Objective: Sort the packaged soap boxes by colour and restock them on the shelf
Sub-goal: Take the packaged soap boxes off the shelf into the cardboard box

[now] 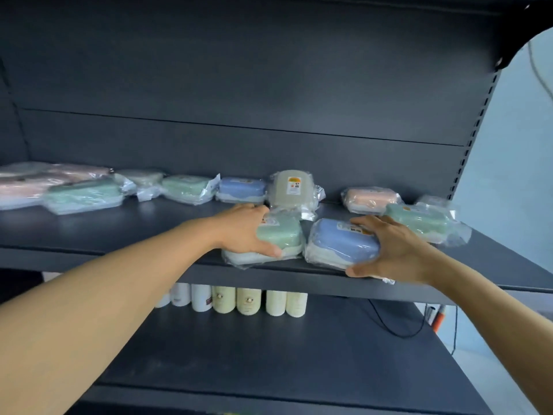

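Head view: beige soap box [291, 187] behind hands' boxes.

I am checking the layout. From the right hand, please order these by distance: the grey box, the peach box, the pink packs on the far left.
1. Peach box, just behind the right hand.
2. Grey box, propped upright at centre.
3. Pink packs, far left end of the shelf.

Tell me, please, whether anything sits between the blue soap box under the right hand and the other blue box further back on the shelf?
Yes. The beige soap box stands propped beside the rear blue box, and the green box under the left hand lies left of the front blue box held by the right hand.
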The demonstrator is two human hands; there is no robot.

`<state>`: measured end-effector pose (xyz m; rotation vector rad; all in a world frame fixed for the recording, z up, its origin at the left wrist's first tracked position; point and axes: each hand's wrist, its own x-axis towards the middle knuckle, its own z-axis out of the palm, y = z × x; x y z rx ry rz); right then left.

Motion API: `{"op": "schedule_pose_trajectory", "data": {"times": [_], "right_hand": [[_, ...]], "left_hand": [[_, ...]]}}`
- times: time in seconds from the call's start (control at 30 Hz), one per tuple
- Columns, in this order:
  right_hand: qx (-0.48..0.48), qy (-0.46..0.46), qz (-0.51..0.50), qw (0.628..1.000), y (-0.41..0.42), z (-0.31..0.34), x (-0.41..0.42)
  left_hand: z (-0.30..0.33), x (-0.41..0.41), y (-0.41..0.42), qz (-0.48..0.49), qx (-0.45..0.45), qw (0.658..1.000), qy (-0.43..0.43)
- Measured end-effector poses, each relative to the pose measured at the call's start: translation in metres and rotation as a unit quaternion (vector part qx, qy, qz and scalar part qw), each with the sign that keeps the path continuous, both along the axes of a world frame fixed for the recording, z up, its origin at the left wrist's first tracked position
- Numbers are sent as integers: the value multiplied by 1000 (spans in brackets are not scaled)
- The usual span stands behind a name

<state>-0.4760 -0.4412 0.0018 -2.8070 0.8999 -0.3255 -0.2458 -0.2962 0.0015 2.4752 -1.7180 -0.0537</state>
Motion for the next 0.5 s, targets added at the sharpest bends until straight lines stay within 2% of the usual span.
{"op": "schedule_pose_trajectory", "data": {"times": [0.37, 0.5], "right_hand": [[27, -54, 16, 998, 181, -24, 75], [46, -40, 17, 998, 240, -51, 96]], "left_hand": [[-24, 67, 199, 61, -107, 992, 11], [-58, 93, 259, 52, -81, 994, 49]]}}
